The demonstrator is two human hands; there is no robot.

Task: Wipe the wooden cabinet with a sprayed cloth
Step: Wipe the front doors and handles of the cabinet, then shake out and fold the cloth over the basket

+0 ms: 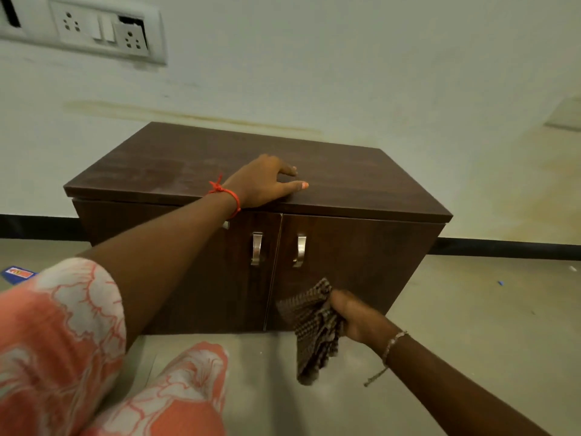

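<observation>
A low dark wooden cabinet [345, 184] with two doors and two metal handles [256, 248] stands on the floor against the wall. My left hand [264, 182] rests on the front edge of its top, fingers spread and fairly straight. My right hand [352, 316] grips a brown checked cloth [314, 325] low in front of the right door [355, 262]. The cloth's upper part lies against the lower left of that door, and the rest hangs down toward the floor.
A grey floor [456, 325] spreads around the cabinet. My knees in orange-and-white patterned trousers [63, 341] are at the lower left. A socket and switch panel [103, 29] is on the wall at upper left. A small blue packet [17, 273] lies on the floor at far left.
</observation>
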